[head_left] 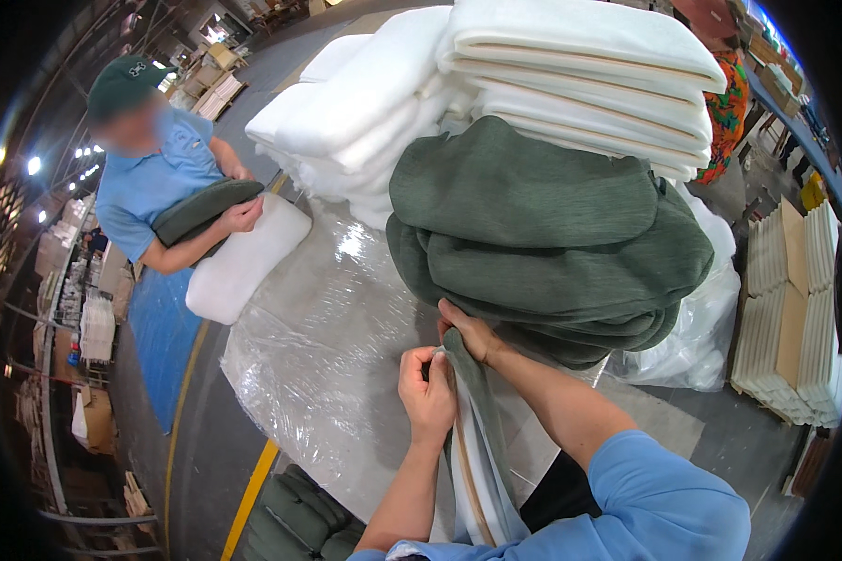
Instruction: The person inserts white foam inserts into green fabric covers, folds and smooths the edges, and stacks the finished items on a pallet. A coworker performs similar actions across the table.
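Clear film (285, 360) (wrinkled, shiny) covers the table (370, 304). White padding stacks (580, 42) and green fabric covers (533, 201) lie on top

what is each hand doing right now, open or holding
Left hand: closed, holding the green cover's edge.
Right hand: holding the same cover's far end, grip partly hidden.

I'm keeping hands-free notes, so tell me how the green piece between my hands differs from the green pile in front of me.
The held piece shows a white layer with a tan strip along its length; the green pile shows mainly green fabric. The held piece is seen narrow, edge-on, while the green pile is broad, with overlapping layers. Both share a dark green fabric.
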A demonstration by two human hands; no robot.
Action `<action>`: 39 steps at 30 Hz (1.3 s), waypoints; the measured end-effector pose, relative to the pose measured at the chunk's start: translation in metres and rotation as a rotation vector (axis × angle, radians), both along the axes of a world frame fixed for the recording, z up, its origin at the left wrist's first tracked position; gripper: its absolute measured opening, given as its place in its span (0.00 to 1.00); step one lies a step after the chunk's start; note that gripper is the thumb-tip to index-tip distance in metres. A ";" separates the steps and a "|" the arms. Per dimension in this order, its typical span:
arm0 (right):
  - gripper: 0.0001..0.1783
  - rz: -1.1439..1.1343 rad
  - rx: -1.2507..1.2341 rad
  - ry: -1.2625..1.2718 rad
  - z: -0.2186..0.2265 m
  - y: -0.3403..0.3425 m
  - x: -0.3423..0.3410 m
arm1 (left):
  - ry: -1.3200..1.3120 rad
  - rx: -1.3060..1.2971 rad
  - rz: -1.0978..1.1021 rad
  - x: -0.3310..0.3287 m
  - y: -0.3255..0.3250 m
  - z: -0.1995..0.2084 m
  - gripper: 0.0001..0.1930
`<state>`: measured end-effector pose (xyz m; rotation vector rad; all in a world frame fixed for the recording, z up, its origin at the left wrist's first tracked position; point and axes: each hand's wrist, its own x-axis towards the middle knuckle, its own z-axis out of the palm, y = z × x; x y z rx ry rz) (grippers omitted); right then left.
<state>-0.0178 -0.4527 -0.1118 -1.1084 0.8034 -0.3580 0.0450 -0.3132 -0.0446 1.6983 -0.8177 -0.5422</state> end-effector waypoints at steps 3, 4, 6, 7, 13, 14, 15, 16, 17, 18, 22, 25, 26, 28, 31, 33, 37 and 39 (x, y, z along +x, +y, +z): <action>0.42 -0.043 0.007 -0.025 -0.008 0.004 0.006 | 0.057 -0.052 0.002 0.005 0.004 -0.008 0.06; 0.42 -0.061 0.002 -0.031 -0.013 0.005 0.007 | 0.116 -0.069 0.003 0.005 0.005 -0.011 0.06; 0.40 -0.104 0.055 -0.021 -0.027 0.008 0.009 | 0.128 -0.066 0.013 0.005 0.007 -0.012 0.05; 0.39 -0.126 0.083 -0.016 -0.035 0.009 0.011 | 0.134 -0.064 0.016 0.005 0.006 -0.010 0.05; 0.29 -0.131 -0.664 0.105 -0.106 0.006 0.008 | 0.378 -0.098 -0.201 0.028 -0.046 0.012 0.19; 0.27 -0.095 -0.660 0.107 -0.104 0.011 0.010 | 0.373 -0.071 -0.295 0.032 -0.052 0.015 0.22; 0.25 -0.059 -0.658 0.111 -0.098 0.011 0.010 | 0.371 -0.047 -0.390 0.035 -0.055 0.016 0.25; 0.25 -0.038 -0.570 0.094 -0.091 0.014 0.011 | 0.375 -0.019 -0.479 0.040 -0.052 0.012 0.28; 0.25 -0.021 -0.482 0.078 -0.083 0.017 0.013 | 0.394 -0.040 -0.473 0.043 -0.047 0.009 0.29; 0.26 -0.015 -0.317 0.036 -0.068 0.020 0.018 | 0.409 -0.068 -0.456 0.049 -0.039 0.004 0.29; 0.35 -0.135 -0.057 0.028 -0.047 0.026 0.018 | 0.436 -0.180 -0.511 0.045 -0.033 0.011 0.29; 0.38 -0.099 0.136 -0.016 -0.022 0.022 0.019 | 0.444 -0.270 -0.504 0.038 -0.023 0.032 0.28; 0.39 -0.094 0.199 -0.047 -0.014 0.022 0.018 | 0.427 -0.284 -0.508 0.037 -0.022 0.041 0.28; 0.40 -0.090 0.418 -0.176 -0.008 0.044 0.019 | 0.364 -0.313 -0.480 0.035 -0.008 0.062 0.27; 0.44 -0.027 0.516 -0.254 0.006 0.102 0.011 | 0.332 -0.393 -0.413 0.038 0.022 0.096 0.26; 0.46 0.037 0.381 -0.177 0.020 0.130 -0.006 | 0.285 -0.421 -0.362 0.031 0.040 0.118 0.25; 0.49 0.142 0.324 -0.110 0.036 0.176 -0.037 | 0.245 -0.480 -0.329 0.030 0.067 0.149 0.24; 0.50 0.225 0.277 -0.091 0.034 0.188 -0.050 | 0.189 -0.483 -0.305 0.028 0.081 0.160 0.24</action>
